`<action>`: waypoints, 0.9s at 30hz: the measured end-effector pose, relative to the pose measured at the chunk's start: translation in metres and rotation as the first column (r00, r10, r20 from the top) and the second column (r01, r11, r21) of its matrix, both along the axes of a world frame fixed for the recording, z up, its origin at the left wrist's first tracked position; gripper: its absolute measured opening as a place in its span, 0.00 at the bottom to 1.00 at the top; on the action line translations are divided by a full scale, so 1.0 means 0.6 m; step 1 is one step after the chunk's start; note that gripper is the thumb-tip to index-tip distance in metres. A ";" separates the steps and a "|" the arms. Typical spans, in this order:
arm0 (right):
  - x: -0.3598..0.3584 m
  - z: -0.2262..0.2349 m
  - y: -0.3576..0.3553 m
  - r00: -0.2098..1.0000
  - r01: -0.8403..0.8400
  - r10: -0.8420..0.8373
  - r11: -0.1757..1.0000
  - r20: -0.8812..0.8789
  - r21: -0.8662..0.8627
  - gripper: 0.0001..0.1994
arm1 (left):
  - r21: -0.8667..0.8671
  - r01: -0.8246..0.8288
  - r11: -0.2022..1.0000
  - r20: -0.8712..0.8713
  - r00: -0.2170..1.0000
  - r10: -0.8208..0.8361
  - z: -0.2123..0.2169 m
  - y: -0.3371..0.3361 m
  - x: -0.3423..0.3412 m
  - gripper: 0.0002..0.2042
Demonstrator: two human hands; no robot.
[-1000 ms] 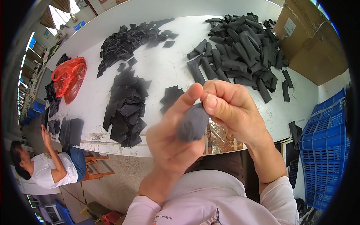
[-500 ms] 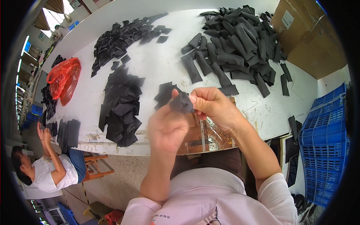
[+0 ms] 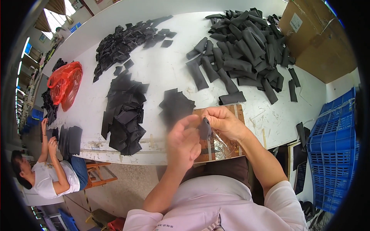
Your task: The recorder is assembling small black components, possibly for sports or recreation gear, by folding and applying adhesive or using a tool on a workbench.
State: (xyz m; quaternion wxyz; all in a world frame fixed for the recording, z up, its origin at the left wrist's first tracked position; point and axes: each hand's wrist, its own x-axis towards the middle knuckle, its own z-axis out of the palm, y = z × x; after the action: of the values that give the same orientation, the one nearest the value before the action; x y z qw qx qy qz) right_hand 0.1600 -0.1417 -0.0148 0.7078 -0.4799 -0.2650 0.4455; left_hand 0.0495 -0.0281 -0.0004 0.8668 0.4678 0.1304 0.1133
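From the head view, working a small dark grey fabric piece (image 3: 205, 130) by hand — probably being midway through shaping or opening it, judging by the pinch and by the tube-like pieces (image 3: 250, 46) lying heaped toward the far right. Holding it in the air near the close edge of the surface (image 3: 150, 73), in front of the brown board (image 3: 237, 111) and to the right of the loose stack of flat dark pieces (image 3: 177, 106). Seemingly calling next for a firm, narrow pinch on the right and careful placing of the left fingertips at the free edge, without crushing the soft-looking material.

Pinching the upper end between thumb and forefinger with the right hand (image 3: 223, 122), curling the other fingers in, and angling the forearm up and inward from the lower right. Holding the left hand (image 3: 183, 142) just beside the piece, half spread and gripping nothing visible — pointing the forefinger toward the piece, bending the other fingers loosely, slanting the forearm up from below. Showing some blur there, leaving any touch between left fingertips and piece impossible to tell.
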 end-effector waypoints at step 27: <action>-0.030 0.029 -0.018 0.168 0.451 -0.003 0.890 0.986 -0.075 0.12 | 0.213 -0.028 0.977 0.292 0.956 -0.037 0.025 0.012 0.041 0.07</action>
State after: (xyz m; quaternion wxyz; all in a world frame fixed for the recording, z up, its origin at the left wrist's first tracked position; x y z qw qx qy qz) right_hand 0.1423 -0.1522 0.0027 0.3420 -0.8027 -0.4876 -0.0302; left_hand 0.0738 -0.0209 0.0145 0.8213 0.5367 -0.0141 0.1930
